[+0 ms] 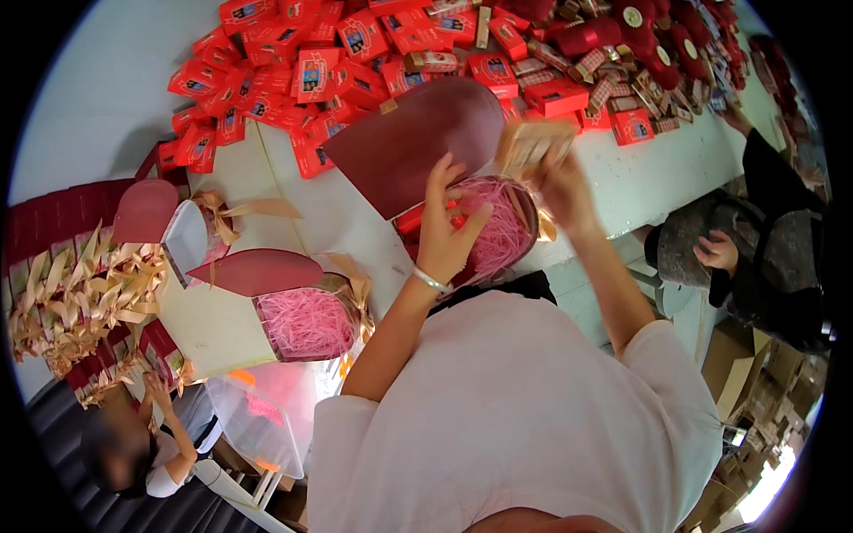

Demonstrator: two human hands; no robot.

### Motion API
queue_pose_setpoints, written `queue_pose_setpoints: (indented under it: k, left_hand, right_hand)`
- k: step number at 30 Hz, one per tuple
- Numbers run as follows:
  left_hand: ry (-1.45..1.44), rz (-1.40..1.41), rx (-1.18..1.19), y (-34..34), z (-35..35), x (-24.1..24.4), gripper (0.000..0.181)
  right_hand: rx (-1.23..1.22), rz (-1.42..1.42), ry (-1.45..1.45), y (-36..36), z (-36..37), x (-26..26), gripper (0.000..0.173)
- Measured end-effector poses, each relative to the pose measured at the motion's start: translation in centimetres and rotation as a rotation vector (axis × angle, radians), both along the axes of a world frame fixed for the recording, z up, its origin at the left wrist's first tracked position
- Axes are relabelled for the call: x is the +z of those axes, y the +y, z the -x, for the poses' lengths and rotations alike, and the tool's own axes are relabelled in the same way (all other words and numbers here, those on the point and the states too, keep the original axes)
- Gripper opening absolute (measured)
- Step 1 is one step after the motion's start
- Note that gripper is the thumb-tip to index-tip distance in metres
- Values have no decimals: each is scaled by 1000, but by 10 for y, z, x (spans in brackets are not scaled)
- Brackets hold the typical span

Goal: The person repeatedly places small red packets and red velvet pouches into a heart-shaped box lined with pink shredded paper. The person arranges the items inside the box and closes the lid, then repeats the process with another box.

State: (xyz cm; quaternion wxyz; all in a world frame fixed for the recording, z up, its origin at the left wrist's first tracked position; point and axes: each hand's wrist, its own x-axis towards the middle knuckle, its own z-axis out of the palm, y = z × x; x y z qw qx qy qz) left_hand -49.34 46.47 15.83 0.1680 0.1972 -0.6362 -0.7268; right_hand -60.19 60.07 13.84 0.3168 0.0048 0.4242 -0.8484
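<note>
Before me on the table stands a gift box [526,230] with a rounded end, its dark red lid [426,140] tilted up behind it. Pink shredded paper [496,226] fills much of it, and something bright red shows at its left side. My left hand [448,220], a bracelet on its wrist, is over the left part of the box with its fingers apart; whether the fingertips press on the red item is hidden. My right hand [563,186] grips a flat gold-coloured pack [533,146], somewhat blurred, above the right rim of the box.
Many red printed cartons [360,36], gold-ended tubes [433,62] and dark red plush items [590,36] are heaped behind. Another opened box of pink shreds [306,323] is at left, near rows of ribboned boxes [86,286]. Co-workers are at lower left and right. A clear plastic bin [266,420] stands below.
</note>
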Motion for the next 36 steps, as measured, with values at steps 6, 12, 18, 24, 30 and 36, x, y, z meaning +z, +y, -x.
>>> queue_pose_setpoints:
  k: [6, 12, 18, 24, 30, 36]
  left_hand:
    - [-59, 662, -394, -27, 10, -18, 27]
    - [-40, 856, -305, -30, 13, -32, 24]
    - [-129, 523, 429, -50, -42, -70, 25]
    - [-130, -117, 310, -61, -51, -141, 18]
    - [-83, -318, 223, -18, -41, -135, 19]
    - [-221, -259, 26, 87, 39, -155, 25]
  right_hand:
    - [206, -516, 432, 16, -57, -38, 50]
    - [387, -581, 538, 3, -31, -64, 36]
    - [507, -750, 694, -7, -28, -117, 30]
    - [522, -852, 701, -16, -29, -119, 32]
    - [-29, -1073, 892, 19, -64, -90, 46]
    - [-560, -1536, 739, 163, -85, -75, 52]
